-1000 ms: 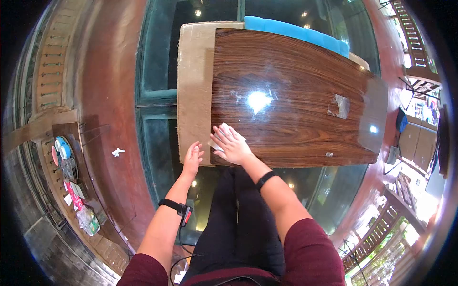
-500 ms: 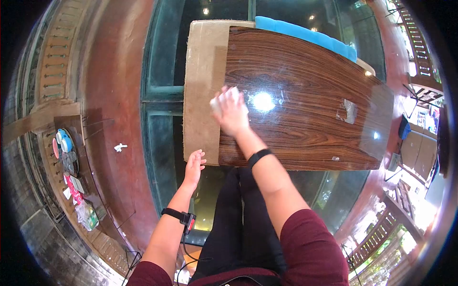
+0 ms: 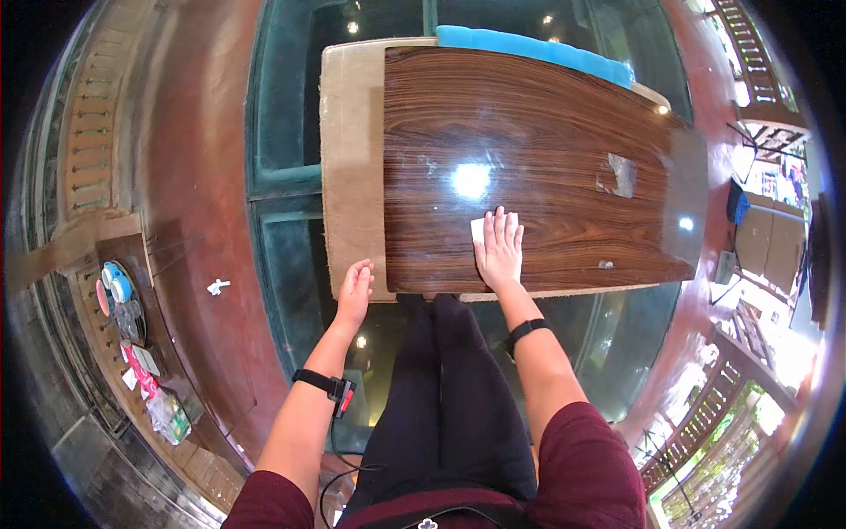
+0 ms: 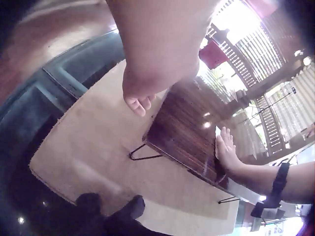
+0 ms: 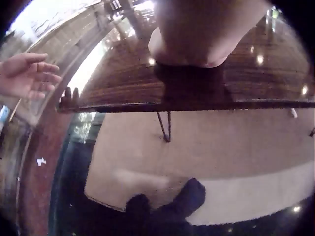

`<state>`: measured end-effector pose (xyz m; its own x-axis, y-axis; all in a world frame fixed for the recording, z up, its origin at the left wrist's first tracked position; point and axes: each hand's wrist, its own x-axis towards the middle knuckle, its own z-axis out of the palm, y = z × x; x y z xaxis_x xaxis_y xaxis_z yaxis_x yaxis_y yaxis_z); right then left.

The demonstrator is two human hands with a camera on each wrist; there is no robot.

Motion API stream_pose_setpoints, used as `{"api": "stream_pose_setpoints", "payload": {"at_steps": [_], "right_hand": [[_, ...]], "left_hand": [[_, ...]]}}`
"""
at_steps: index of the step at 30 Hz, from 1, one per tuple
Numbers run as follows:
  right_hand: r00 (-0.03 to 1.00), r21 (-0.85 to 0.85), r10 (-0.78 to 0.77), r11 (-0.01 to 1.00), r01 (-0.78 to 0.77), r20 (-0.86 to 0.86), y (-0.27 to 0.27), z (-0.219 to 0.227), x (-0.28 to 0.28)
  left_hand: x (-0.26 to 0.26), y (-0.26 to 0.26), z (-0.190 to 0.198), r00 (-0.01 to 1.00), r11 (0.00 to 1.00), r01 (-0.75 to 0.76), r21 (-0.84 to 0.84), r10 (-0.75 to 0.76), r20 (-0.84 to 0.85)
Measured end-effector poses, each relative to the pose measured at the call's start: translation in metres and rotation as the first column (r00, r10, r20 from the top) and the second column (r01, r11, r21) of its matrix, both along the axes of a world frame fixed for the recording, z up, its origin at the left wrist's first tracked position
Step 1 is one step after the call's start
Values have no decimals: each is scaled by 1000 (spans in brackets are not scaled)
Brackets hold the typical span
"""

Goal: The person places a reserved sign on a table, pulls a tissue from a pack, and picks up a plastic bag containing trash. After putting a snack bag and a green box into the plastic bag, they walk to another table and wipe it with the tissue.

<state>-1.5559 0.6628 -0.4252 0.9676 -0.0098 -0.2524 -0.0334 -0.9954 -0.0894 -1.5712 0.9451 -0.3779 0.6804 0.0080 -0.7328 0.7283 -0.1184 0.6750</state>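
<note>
In the head view my right hand [image 3: 500, 254] lies flat with straight fingers on the dark wood-grain tabletop [image 3: 529, 115], near its front edge. Under its fingers is a white wipe [image 3: 478, 231], which sticks out on the left side; the rest is hidden by the hand. My left hand [image 3: 355, 289] hovers by the table's near left corner, fingers loosely bent and holding nothing. In the right wrist view the left hand [image 5: 29, 76] shows beside the table edge, while the wrist blocks the right fingers.
A beige rug [image 3: 352, 167] spreads beneath the low table, whose thin metal leg [image 5: 165, 128] shows from the side. Behind it lies a blue cushion [image 3: 538, 55]. A clear plastic piece [image 3: 621, 175] is on the tabletop's right. Several small items, including a blue-and-white object [image 3: 116, 280], sit far left.
My right hand swept with the wipe from the near left corner up along the left edge, then came back toward me and right. The left hand stays by the corner.
</note>
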Motion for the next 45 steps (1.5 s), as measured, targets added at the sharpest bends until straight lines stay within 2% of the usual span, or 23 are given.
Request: {"api": "stream_pose_setpoints", "payload": {"at_steps": [3, 4, 6, 7, 9, 11, 13, 17, 20, 22, 25, 27, 28, 29, 30, 31, 32, 33, 35, 37, 39, 41, 45], "right_hand": [[992, -66, -125, 990, 125, -4, 31, 6, 5], [996, -25, -29, 999, 27, -85, 47, 13, 11], [978, 167, 204, 967, -192, -54, 79, 31, 9], [927, 122, 373, 919, -374, 33, 95, 15, 0], [892, 250, 390, 862, -441, 228, 113, 2, -27], [874, 287, 401, 834, -472, 273, 100, -11, -38], [902, 247, 341, 880, -406, 265, 62, -9, -42], [986, 295, 153, 942, -164, 58, -60, 3, -52], [985, 32, -10, 999, 16, -170, -156, 21, -62], [973, -71, -189, 981, 180, -134, -223, 6, -82], [934, -45, -357, 933, 358, 28, -285, -1, -93], [917, -134, -394, 914, 383, -63, -282, 7, -78], [914, -54, -401, 916, 398, -57, -274, 17, -66], [948, 148, -279, 955, 258, 150, -262, -8, -74], [976, 207, -199, 955, 214, -92, -245, 4, -62], [990, 132, 76, 989, -60, -121, -230, 14, -58], [968, 227, 177, 950, -215, 178, -211, -8, -79], [962, 303, 266, 913, -272, 62, -205, -2, -83], [928, 300, 337, 879, -370, 159, -215, -9, -86], [939, 279, 315, 898, -341, 138, -250, -5, -83], [971, 281, 154, 938, -202, 183, -305, 1, -74], [985, 157, 47, 985, -74, 166, -357, -5, -74], [963, 75, -238, 970, 230, 128, -430, -2, -65]], "left_hand": [[4, -10, 0, 998, 997, 46, 53, -49, 48], [4, -12, -5, 987, 993, 77, 94, -89, 133], [2, -15, -19, 941, 976, 127, 178, -175, 288], [4, -18, -19, 921, 965, 151, 215, -216, 323], [3, -28, -27, 897, 970, 99, 222, -184, 401], [3, -39, -26, 838, 875, 144, 463, -356, 413], [5, -59, -19, 778, 765, 133, 630, -475, 412], [7, -116, -8, 756, 687, 115, 718, -529, 385], [4, -170, -13, 704, 639, 115, 761, -592, 391], [5, -212, -9, 670, 608, 171, 775, -648, 361], [8, -265, -8, 598, 560, 268, 784, -735, 320], [14, -293, -13, 566, 515, 262, 816, -767, 303], [17, -305, -15, 577, 504, 248, 827, -763, 292], [19, -314, -18, 594, 493, 235, 838, -755, 278], [21, -322, -18, 626, 493, 226, 840, -734, 262], [23, -327, -19, 658, 491, 217, 844, -712, 245], [23, -329, -27, 674, 504, 205, 839, -694, 252], [23, -336, -29, 706, 491, 218, 843, -676, 211], [25, -346, -31, 730, 482, 227, 846, -659, 180], [27, -355, -33, 766, 428, 308, 849, -642, 45], [28, -362, -36, 779, 369, 358, 857, -625, -56], [29, -367, -34, 753, 308, 433, 847, -640, -152], [27, -367, -32, 661, 163, 526, 834, -696, -281]]}}
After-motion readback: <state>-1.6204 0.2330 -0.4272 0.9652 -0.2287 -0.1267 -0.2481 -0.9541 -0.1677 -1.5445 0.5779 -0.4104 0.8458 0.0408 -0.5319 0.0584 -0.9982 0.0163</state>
